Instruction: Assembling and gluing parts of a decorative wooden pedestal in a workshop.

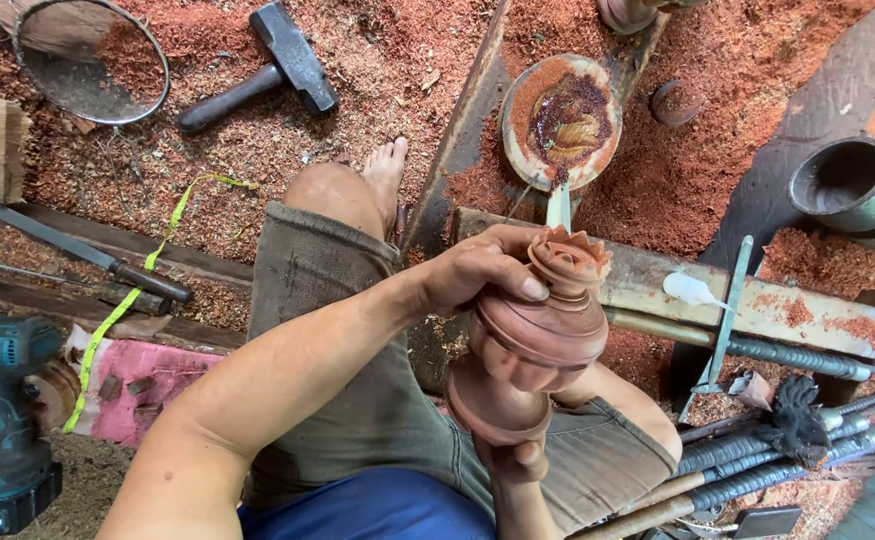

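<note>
A reddish-brown turned wooden finial [538, 345], with a carved petal crown at its top and a round flared base, stands upright over my lap. My left hand [483, 272] wraps around its neck just under the crown, thumb across the front. My right hand [518, 462] holds the base from below, mostly hidden by the wood. Just beyond the crown, a pale stick-like tool [559, 207] leans out of a shallow wooden dish [518, 110] with dark brown liquid in it.
Red sawdust covers the floor. A hammer [278, 60] and a round metal pan [91, 62] lie at top left, a teal cordless drill [3, 420] at lower left, a yellow tape measure [123, 305] beside chisels [98, 262]. A metal cylinder [853, 190], small white bottle [691, 289] and steel rods [758, 455] lie right.
</note>
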